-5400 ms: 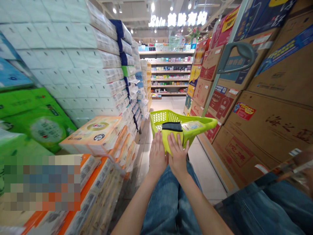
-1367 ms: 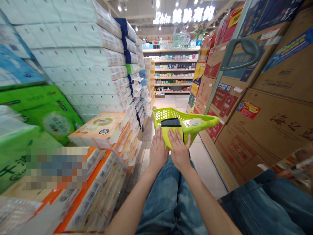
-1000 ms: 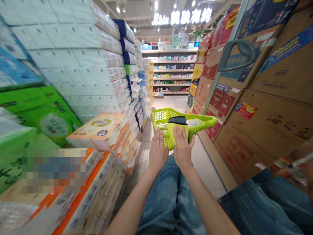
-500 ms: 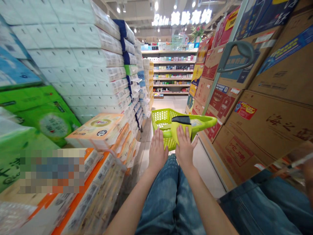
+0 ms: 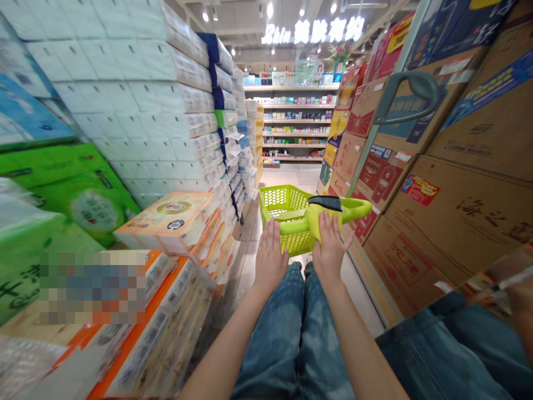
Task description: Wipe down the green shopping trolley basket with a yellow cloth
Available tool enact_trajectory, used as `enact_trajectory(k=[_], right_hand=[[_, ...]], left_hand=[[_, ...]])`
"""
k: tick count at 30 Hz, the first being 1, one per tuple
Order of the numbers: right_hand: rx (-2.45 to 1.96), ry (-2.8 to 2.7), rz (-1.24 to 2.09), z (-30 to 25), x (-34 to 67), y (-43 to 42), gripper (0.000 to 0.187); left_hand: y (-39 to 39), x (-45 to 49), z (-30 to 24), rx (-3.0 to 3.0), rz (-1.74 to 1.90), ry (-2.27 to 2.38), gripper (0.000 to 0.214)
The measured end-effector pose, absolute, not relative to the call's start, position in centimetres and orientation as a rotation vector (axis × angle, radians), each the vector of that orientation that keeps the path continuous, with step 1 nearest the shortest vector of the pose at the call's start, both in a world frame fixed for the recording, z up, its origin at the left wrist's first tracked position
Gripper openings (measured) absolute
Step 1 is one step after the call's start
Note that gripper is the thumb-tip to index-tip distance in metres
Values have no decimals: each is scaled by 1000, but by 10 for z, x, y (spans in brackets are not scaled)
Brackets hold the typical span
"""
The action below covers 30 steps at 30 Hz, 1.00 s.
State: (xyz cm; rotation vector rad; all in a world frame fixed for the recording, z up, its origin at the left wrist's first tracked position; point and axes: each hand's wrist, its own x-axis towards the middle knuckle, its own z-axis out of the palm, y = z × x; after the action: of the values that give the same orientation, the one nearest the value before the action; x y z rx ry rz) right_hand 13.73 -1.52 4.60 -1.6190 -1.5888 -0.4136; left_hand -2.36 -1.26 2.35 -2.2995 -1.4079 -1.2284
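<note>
**Two hands at a lime-green basket between stacked goods in a store aisle**

On the left side of the aisle, white tissue packs (image 5: 141, 105) stand in a tall stack, and green cartons (image 5: 79, 194) lie beside them. Nearer, there are packs with orange bands (image 5: 145, 322), and one part of this near area is covered by a pixel blur.

Toward the middle, the left hand (image 5: 270, 253) is open, with the fingers a little spread. It holds nothing that I can see, and its fingertips reach the near side of a lime-green plastic shopping basket (image 5: 277, 214). The basket is beyond the knees of the blue jeans (image 5: 283, 333).

At the right part of the basket's near edge is a folded yellow-green cloth (image 5: 322, 222) with a dark band on top. The right hand (image 5: 330, 250) lies on this cloth, with the thumb out. I cannot tell if it grips the cloth or only presses it.

On the right side, cardboard cartons (image 5: 453, 222) are stacked. Far ahead, there are store shelves (image 5: 293, 125).
</note>
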Motion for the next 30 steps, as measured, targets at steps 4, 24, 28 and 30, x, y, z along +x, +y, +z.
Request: enact_trajectory(k=[4,24,28,30], right_hand=[[-1510,-1817,-405,38,97,-29,74],[-1398,-1911,-362,26,75,-42,73],[-1458,-1885,-398,29,106,-33,75],[-1545,-1761,-411,35,126,-25,77]], left_hand=[[-12,-25,22,-2318,-1246,-1405,77],[-12,-28,20,-2299,-1232,-1413,69],[-14,-28,24,-2321,-1214,-1407,75],[-15,-26,26,-2317,-1230,-1408,76]])
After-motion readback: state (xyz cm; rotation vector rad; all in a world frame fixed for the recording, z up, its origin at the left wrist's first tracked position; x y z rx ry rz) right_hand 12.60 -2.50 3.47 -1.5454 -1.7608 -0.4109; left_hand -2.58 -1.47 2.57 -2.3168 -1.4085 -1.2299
